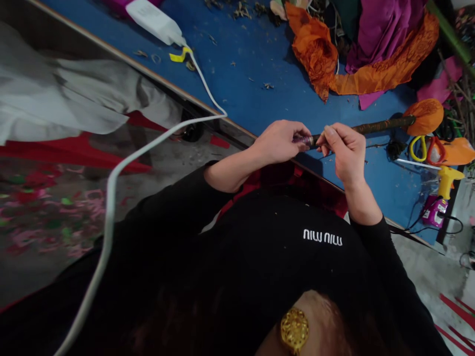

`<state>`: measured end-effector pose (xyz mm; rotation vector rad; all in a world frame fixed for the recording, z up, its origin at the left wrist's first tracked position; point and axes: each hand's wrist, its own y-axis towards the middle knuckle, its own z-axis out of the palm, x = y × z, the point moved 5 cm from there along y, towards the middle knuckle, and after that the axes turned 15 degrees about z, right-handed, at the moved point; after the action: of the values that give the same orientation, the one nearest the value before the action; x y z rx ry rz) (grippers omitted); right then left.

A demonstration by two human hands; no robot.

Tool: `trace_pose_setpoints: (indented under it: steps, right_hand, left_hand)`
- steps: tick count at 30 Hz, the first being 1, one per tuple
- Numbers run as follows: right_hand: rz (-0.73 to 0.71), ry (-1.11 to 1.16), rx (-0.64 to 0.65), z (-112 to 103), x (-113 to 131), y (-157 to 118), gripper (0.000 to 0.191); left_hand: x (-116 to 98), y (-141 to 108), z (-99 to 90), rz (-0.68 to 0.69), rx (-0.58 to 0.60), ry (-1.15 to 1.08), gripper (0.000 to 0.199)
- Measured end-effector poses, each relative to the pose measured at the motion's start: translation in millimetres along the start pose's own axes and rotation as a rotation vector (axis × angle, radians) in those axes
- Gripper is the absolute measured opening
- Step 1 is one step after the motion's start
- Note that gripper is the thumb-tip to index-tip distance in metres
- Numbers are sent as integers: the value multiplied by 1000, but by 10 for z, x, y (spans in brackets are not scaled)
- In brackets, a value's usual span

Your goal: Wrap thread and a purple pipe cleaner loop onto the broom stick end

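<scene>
A long dark brown stem (382,125) lies across the table's near edge, with an orange cloth piece (425,117) at its right end. My left hand (280,141) is closed round the stem's left end, where something purplish and shiny shows between the fingers; its kind is unclear. Close beside it, my right hand (346,148) is closed, thumb and fingertips pinched together at the stem. The stem passes behind this hand, and anything thin in the pinch is too small to make out.
Orange cloth (315,49) and purple cloth (382,32) are heaped at the back right of the blue table (241,64). Yellow-handled and red-handled scissors (418,148) lie right, near a yellow glue gun (445,182). A white power strip (156,22) trails its cable (111,198) across the left.
</scene>
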<state>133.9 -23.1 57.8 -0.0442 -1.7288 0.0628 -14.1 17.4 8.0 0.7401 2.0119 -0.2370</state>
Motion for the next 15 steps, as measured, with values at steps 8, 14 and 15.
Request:
trace_pose_setpoints:
  steps: [8,14,15]
  right_hand:
    - [13,-79,-175,-143,-196,-355,44]
    - [2,-71,-207,-192,-272,-413,45]
    - [-2,-78,-205,-186,-243,-407,45]
  left_hand:
    - [95,-5,70,-178,-3,-358,23]
    - [117,1,80,-234,6,-419,21]
    - [107,2,77,-228,5,-410,21]
